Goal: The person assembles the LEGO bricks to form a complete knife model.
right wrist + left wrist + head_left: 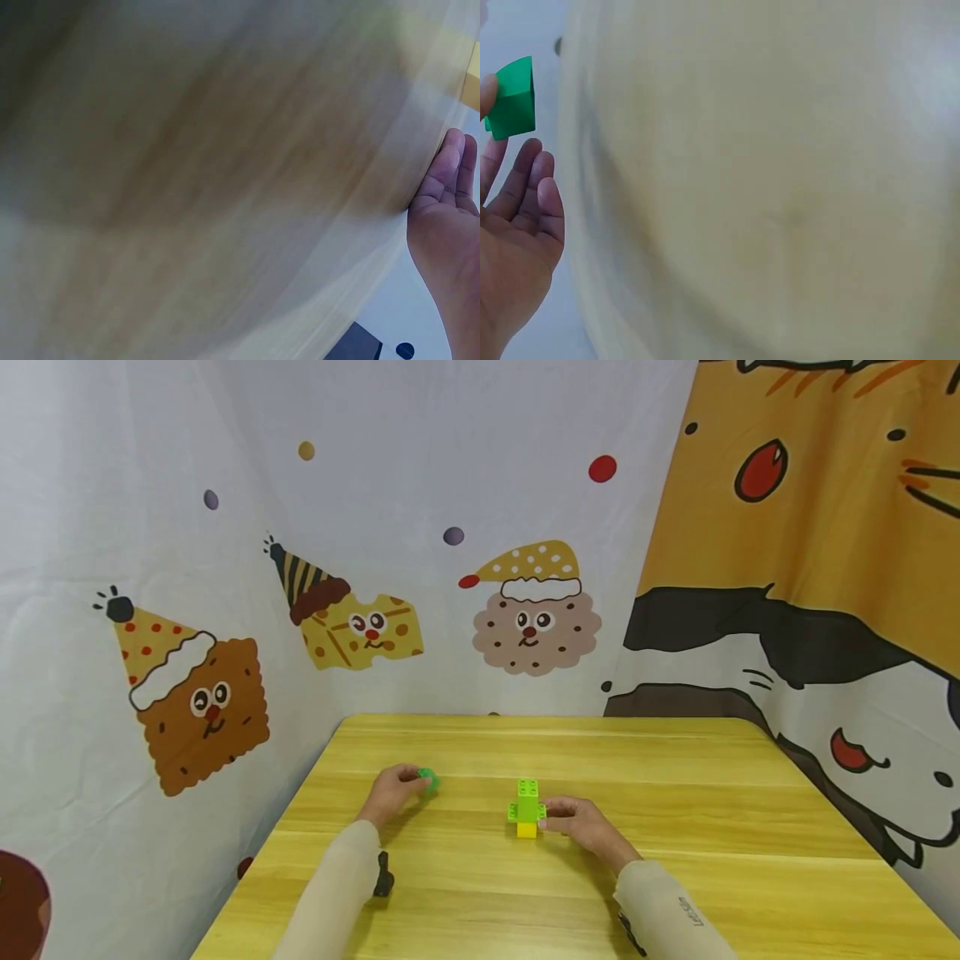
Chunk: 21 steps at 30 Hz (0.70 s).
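Note:
My left hand [393,793] pinches a dark green toy brick [428,779] above the left part of the table. In the left wrist view that green brick shows a curved side and sits between thumb and forefinger, with the other fingers loosely bent. Near the table's middle stands an upright toy brick build [528,806]: light green bricks with a studded top, a small wing on each side and a yellow brick [527,831] at the bottom. My right hand [588,827] holds the build's right wing between thumb and fingers. The right wrist view leaves the build out of sight.
The wood-grain table [450,893] has rounded far corners. A printed cloth [450,468] with cartoon figures hangs close behind it and along its sides. Dark straps [383,875] show at the wrists.

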Each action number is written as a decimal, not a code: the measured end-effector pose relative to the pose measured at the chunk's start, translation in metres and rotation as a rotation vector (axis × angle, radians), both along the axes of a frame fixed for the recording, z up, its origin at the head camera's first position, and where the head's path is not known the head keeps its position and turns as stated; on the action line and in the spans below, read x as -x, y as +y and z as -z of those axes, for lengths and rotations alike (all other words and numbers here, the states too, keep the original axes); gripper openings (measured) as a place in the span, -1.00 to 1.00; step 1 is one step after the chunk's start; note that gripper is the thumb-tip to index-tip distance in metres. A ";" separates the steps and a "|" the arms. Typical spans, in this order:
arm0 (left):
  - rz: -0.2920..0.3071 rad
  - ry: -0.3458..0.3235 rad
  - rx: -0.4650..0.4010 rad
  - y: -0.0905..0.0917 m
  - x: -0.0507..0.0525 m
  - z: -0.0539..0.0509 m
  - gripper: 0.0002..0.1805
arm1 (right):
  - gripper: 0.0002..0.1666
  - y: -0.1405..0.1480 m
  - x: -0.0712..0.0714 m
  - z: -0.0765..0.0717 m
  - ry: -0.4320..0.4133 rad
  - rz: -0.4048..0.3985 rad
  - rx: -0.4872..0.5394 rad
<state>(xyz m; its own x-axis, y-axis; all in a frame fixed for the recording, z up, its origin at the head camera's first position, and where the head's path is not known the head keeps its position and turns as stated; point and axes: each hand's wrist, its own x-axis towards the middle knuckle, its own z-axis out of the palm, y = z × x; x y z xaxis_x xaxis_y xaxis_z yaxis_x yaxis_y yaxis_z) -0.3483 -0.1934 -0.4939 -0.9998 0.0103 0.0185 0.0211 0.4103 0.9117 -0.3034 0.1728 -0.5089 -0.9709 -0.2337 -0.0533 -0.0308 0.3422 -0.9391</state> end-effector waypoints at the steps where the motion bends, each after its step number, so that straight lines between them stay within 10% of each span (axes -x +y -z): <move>1: 0.003 0.008 -0.015 0.002 0.000 -0.003 -0.61 | -0.48 0.000 0.000 0.000 0.000 0.000 0.001; 21: 0.220 0.094 -0.116 0.060 0.004 -0.049 -0.56 | -0.50 0.000 -0.001 -0.001 0.000 -0.005 0.001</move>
<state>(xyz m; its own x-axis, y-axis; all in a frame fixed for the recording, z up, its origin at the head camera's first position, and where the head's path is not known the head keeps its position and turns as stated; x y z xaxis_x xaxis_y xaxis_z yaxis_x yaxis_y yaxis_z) -0.3522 -0.1332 -0.4445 -0.9676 0.2194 0.1251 0.1851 0.2789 0.9423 -0.3019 0.1726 -0.5079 -0.9697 -0.2387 -0.0525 -0.0330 0.3407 -0.9396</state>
